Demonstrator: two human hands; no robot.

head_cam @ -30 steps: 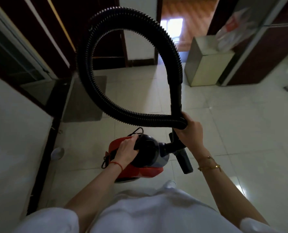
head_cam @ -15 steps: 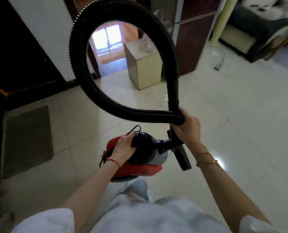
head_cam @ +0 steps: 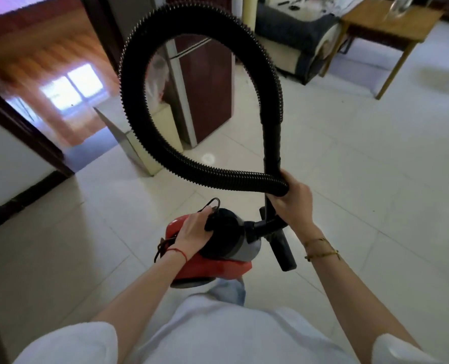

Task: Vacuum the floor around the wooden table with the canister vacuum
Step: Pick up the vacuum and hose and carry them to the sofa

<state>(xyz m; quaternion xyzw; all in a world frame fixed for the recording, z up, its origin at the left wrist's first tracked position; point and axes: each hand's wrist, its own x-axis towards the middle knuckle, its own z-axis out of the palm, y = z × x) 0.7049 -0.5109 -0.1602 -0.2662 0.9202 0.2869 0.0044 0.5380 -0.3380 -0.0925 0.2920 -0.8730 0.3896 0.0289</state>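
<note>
The canister vacuum (head_cam: 218,248), red below with a black and grey rounded top, hangs clear of the floor (head_cam: 362,179) in front of the person's body, low in the middle of the head view. The left hand (head_cam: 193,232) grips the black handle on top of the canister, fingers curled over it, with a red string around that wrist. From the grey front end of the canister a black connector leads to the ribbed black hose (head_cam: 139,101), which rises in one big loop up to the top of the view and comes back down into a smooth black tube. The right hand (head_cam: 293,203) grips the hose where the ribbed run crosses that tube, fingers wrapped round both, so the loop stands upright above the hand; gold bracelets sit on that wrist. A short black nozzle (head_cam: 283,250) points down just below the right hand, beside the canister. The floor is pale glossy tile. Well beyond the loop, at upper right, stands the wooden counter (head_cam: 386,24) on slim legs, something clear and blurred on its top, and just left of it a dark sofa (head_cam: 291,32). Seen through the loop is a dark red cabinet (head_cam: 207,88) with a pale box (head_cam: 142,153) at its foot. At left a doorway opens onto a wooden floor with window light on it.
</note>
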